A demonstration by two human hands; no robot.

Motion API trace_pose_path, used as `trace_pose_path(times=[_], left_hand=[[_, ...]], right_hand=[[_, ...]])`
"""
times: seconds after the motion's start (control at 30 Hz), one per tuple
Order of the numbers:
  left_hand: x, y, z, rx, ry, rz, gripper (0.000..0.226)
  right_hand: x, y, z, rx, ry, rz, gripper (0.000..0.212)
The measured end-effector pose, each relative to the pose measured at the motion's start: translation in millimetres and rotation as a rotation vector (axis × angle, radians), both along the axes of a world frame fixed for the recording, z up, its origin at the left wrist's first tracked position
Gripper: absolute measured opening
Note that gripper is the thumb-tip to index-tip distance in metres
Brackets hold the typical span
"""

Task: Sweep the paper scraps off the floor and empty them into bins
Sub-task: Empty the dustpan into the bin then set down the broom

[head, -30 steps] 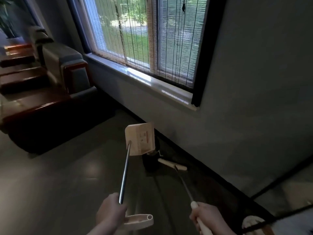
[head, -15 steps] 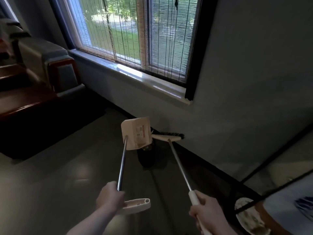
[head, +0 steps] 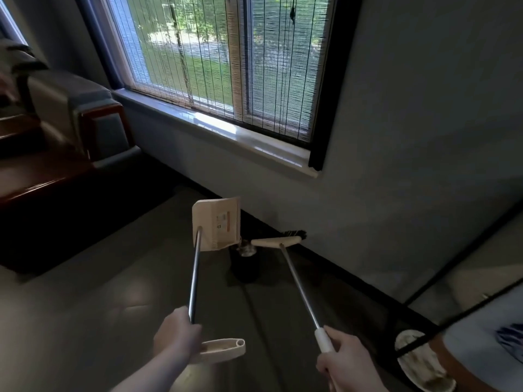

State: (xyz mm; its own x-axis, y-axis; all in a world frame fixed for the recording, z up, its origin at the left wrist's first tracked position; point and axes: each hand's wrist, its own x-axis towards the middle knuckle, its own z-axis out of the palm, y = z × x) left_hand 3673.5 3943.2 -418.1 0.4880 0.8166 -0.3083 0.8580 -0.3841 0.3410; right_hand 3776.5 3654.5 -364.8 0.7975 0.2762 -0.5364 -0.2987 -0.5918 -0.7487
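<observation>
My left hand (head: pixel 178 333) grips the metal pole of a cream long-handled dustpan (head: pixel 216 223). The pan is raised and tipped on edge over a small dark bin (head: pixel 244 265) that stands on the floor by the wall. Pale scraps (head: pixel 247 248) show at the bin's mouth. My right hand (head: pixel 346 359) grips the white handle of a broom (head: pixel 278 241). Its cream head with black bristles hangs level just right of the bin's mouth, close to the skirting.
A window with a blind (head: pixel 226 60) and a sill fills the wall ahead. A dark sofa with a wooden arm (head: pixel 99 128) stands at the left. A glass table edge (head: pixel 464 306) and a slipper (head: pixel 421 360) lie at the lower right.
The broom head rose from the floor up to the level of the bin's mouth. The dustpan stays tipped over the bin. My view has shifted a little rightward.
</observation>
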Motion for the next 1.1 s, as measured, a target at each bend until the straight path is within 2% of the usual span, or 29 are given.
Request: trace_pose_path(times=[0.1,0.37,0.5,0.6,0.67,0.73,0.77,0.9,0.93,1.03,1.1], left_hand=[[-5,1,1,0.032,0.011,-0.029,0.008],[-14,6,8,0.083,0.011,-0.101,0.018],[-18,13,13,0.116,-0.011,-0.122,0.014],[-19,16,18,0.13,-0.027,-0.118,0.021],[-19,14,22,0.123,-0.036,-0.107,0.026],[-16,13,27,0.106,-0.06,-0.07,0.027],[-14,11,30,0.085,-0.086,-0.039,0.025],[-2,11,29,-0.075,-0.192,0.132,0.012],[0,12,26,-0.13,-0.236,0.187,0.008],[2,17,19,-0.309,-0.354,0.407,0.035],[-3,22,19,-0.372,-0.364,0.493,0.021]], right_hand=[[2,0,-1,-0.005,0.0,0.007,0.068],[7,7,-5,0.003,0.038,0.038,0.083],[11,9,-7,-0.049,0.021,0.074,0.072],[14,10,-10,-0.083,0.059,0.074,0.077],[15,9,-8,-0.077,0.065,0.077,0.066],[16,9,-2,-0.058,0.081,0.074,0.047],[16,8,0,-0.049,0.09,0.066,0.046],[17,7,1,-0.031,0.135,0.046,0.077],[17,8,2,-0.025,0.144,0.031,0.079],[17,8,5,-0.028,0.132,0.008,0.075],[15,11,9,-0.04,0.147,0.001,0.074]])
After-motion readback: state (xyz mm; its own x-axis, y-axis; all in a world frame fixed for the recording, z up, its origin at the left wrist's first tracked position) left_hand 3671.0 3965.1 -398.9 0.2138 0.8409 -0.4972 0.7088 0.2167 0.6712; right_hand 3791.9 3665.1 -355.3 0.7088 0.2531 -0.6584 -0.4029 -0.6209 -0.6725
